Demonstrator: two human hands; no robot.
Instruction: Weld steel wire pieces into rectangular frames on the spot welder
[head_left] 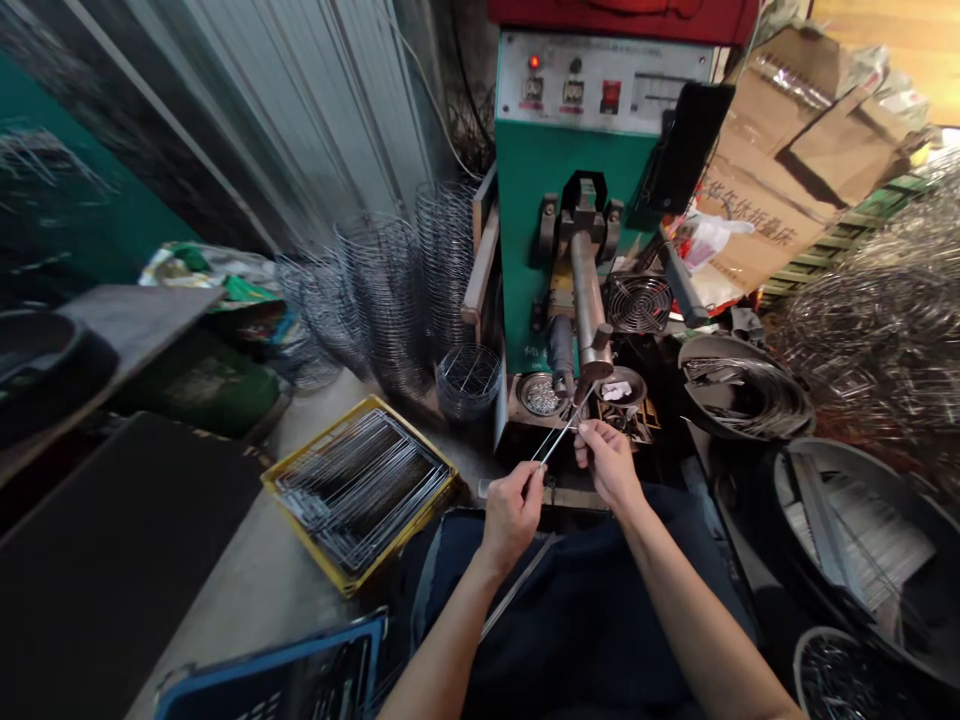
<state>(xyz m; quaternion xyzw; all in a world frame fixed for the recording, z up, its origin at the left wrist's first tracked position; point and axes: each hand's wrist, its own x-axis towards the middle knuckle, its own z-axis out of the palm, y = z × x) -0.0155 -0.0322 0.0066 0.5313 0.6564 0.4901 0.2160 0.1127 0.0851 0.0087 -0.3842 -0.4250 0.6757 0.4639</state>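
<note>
My left hand (514,515) is closed on the near end of a long, narrow bent wire piece (559,442). From there the wire slants up and away to the tip of the machine's lower working end, below the thick metal arm (589,290) of a green spot welder (517,160). Beside the wire, my right hand (609,465) pinches finger and thumb together at a short thin metal piece whose end shows at the fingertips. Whether it touches the wire is too small to tell. A dish of small metal parts (541,396) sits left of the welding tip.
Left of my legs stands a yellow crate (403,535) of similar bent wires, with a blue crate (277,655) nearer me. Wire basket stacks (382,310) stand behind. To the right are basins (787,425) of wire, a wire heap (870,320) and cardboard boxes (765,200).
</note>
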